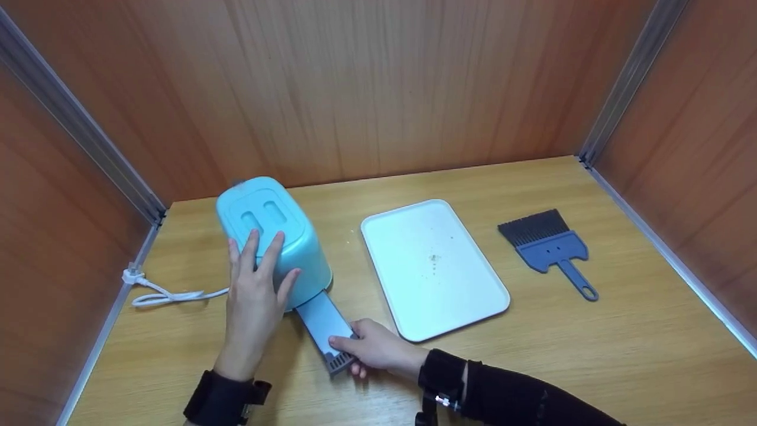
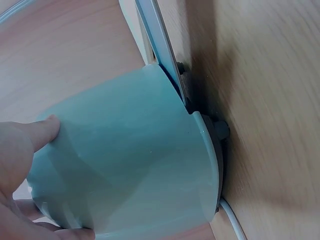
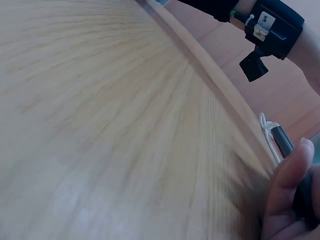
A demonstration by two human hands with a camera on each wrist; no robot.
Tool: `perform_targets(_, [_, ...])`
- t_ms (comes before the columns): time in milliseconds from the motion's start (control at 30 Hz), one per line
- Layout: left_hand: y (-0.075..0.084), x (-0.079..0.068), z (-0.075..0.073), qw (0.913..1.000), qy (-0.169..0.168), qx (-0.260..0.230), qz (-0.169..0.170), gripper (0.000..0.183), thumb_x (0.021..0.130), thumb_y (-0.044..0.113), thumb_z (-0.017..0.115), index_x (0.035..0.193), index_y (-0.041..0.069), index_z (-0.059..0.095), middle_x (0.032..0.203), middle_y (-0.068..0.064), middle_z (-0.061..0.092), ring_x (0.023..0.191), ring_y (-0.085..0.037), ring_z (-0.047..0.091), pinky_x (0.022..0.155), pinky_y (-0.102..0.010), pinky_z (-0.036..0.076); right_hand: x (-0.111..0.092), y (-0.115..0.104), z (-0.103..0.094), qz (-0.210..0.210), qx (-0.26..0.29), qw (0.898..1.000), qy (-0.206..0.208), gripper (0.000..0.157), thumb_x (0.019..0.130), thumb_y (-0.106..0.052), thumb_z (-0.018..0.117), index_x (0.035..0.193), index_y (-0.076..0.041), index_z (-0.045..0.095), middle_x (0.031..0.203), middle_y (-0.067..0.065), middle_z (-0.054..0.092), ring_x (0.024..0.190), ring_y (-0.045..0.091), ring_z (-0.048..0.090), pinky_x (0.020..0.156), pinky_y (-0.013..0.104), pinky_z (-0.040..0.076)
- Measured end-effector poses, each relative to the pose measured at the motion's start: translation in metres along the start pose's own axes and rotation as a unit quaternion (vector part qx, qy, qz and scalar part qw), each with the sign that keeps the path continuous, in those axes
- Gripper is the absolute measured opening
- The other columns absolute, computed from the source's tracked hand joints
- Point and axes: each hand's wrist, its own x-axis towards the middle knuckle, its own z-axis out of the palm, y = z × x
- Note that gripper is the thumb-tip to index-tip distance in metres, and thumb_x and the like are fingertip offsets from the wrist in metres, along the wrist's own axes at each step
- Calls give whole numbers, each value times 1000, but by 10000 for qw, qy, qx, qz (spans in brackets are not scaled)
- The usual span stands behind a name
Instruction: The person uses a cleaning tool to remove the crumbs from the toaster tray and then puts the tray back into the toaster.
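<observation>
A light blue toaster, with two long recesses in its top, stands on the left of the table. My left hand rests on its top and near side, fingers spread and fairly straight; in the left wrist view the thumb lies against the toaster's wall. From the toaster's lower end a grey crumb tray sticks partly out. My right hand pinches the tray's dark slotted end, thumb on top and fingers beneath. The tray's inner part is hidden inside the toaster.
Right of the toaster lies a white rectangular tray with crumbs near its middle. Farther right is a blue hand brush with dark bristles. A bundled white cord lies by the left wall. Wooden panels enclose the table's back and sides.
</observation>
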Motion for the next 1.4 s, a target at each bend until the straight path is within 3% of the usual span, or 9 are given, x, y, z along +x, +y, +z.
perform_targets(200, [1, -1, 1, 9998, 177, 8, 115, 68, 98, 28, 82, 159, 18, 53, 170, -27, 35, 160, -62, 15, 111, -79, 39, 7, -4, 2, 34, 196, 9998, -4, 24, 107, -30, 68, 112, -6, 69, 71, 0, 67, 46, 3, 56, 44, 16, 50])
perform_targets(567, [1, 0, -1, 10000, -58, -25, 5, 69, 99, 30, 80, 161, 20, 50, 173, -26, 31, 162, -60, 10, 114, -77, 36, 17, -12, 6, 55, 276, 9994, 223, 22, 106, -25, 70, 109, -4, 68, 74, 5, 69, 49, 6, 63, 46, 17, 54])
perform_targets(833, [1, 0, 0, 9999, -144, 13, -22, 70, 99, 32, 79, 161, 20, 50, 173, -26, 30, 162, -60, 10, 114, -77, 35, 25, -16, 4, 168, 489, 9980, 365, 28, 105, -24, 71, 122, -3, 64, 91, 15, 76, 60, 11, 73, 58, 22, 63])
perform_targets(1167, [0, -1, 2, 9996, 180, -27, 225, 68, 98, 30, 81, 158, 18, 54, 169, -29, 36, 160, -62, 16, 111, -79, 38, 29, -19, 7, -46, 1032, 9939, 380, 43, 96, -4, 79, 132, 2, 57, 107, 19, 72, 72, 16, 76, 73, 28, 68])
perform_targets(1400, [0, -1, 0, 9998, 126, 11, 170, 67, 99, 31, 80, 159, 20, 52, 170, -28, 35, 160, -61, 16, 111, -79, 38, 34, -21, 8, -279, 743, 9959, 434, 54, 88, 5, 83, 135, 1, 56, 115, 17, 70, 93, 24, 78, 82, 34, 68])
